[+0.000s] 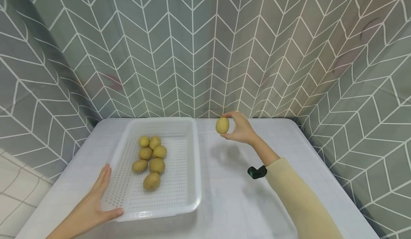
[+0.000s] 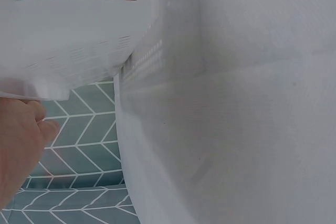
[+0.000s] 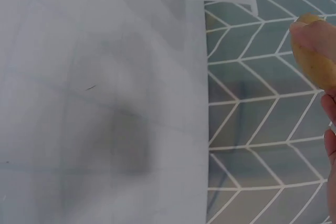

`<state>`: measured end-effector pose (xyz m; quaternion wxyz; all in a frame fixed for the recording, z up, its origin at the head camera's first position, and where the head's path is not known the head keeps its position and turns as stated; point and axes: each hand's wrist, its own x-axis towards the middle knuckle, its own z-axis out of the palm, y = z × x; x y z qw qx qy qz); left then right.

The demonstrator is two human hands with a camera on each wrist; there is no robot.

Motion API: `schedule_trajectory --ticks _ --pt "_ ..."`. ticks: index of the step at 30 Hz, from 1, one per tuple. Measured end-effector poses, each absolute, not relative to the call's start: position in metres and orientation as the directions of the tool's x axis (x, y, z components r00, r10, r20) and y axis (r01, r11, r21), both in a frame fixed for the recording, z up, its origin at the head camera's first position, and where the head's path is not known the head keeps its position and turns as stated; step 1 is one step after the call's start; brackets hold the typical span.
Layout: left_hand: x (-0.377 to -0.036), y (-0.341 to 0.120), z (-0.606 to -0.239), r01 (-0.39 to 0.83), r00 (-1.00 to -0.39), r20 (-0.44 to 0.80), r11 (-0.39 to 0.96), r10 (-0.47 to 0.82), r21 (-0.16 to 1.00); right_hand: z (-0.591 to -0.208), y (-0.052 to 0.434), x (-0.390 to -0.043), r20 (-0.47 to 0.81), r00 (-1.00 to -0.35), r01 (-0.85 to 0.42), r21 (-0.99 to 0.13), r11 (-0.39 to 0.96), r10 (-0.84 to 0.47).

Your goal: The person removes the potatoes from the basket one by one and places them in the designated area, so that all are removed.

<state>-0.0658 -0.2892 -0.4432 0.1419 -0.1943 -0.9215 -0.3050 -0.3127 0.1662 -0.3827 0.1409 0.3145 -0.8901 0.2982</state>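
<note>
My right hand (image 1: pixel 236 129) holds a yellow potato (image 1: pixel 222 125) between thumb and fingers, lifted above the back of the white table, right of the basket. In the right wrist view the potato (image 3: pixel 315 56) shows at the right edge with fingertips (image 3: pixel 312 36) over it. A white perforated basket (image 1: pixel 189 167) lies on the table's left half with several potatoes (image 1: pixel 151 160) in it. My left hand (image 1: pixel 96 205) rests flat against the basket's near left corner, thumb along the front rim. The left wrist view shows the basket's underside (image 2: pixel 79 35) and part of the hand (image 2: pixel 21 145).
The white table (image 1: pixel 244 203) stands in a corner of grey chevron-patterned curtains (image 1: pixel 205 46). A black wrist band (image 1: pixel 257 172) sits on my right forearm. The table's edges are near on the left and right.
</note>
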Motion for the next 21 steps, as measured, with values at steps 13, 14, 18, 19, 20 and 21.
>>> schedule_trajectory --ticks 13,14,18,19,20,21 --pt "-0.064 -0.290 -0.443 0.446 -0.882 0.385 0.745 0.272 0.496 -0.421 0.170 -0.318 0.301 -0.838 -0.545 -0.503 0.671 -0.454" --pt "-0.064 -0.290 -0.443 0.445 -0.882 0.384 0.746 0.272 0.495 -0.424 0.169 -0.319 0.285 -0.844 -0.535 -0.505 0.677 -0.454" --pt "-0.065 -0.289 -0.442 0.440 -0.885 0.382 0.747 0.267 0.498 -0.436 0.168 -0.320 0.231 -0.858 -0.508 -0.511 0.693 -0.459" --pt "-0.065 -0.289 -0.442 0.440 -0.885 0.382 0.746 0.266 0.499 -0.439 0.168 -0.320 0.220 -0.858 -0.507 -0.507 0.697 -0.464" --pt "-0.064 -0.288 -0.442 0.437 -0.887 0.378 0.745 0.264 0.504 -0.442 0.168 -0.320 0.211 -0.858 -0.506 -0.503 0.701 -0.468" --pt "-0.064 -0.288 -0.442 0.433 -0.889 0.375 0.745 0.262 0.508 -0.445 0.167 -0.320 0.199 -0.859 -0.503 -0.497 0.706 -0.472"
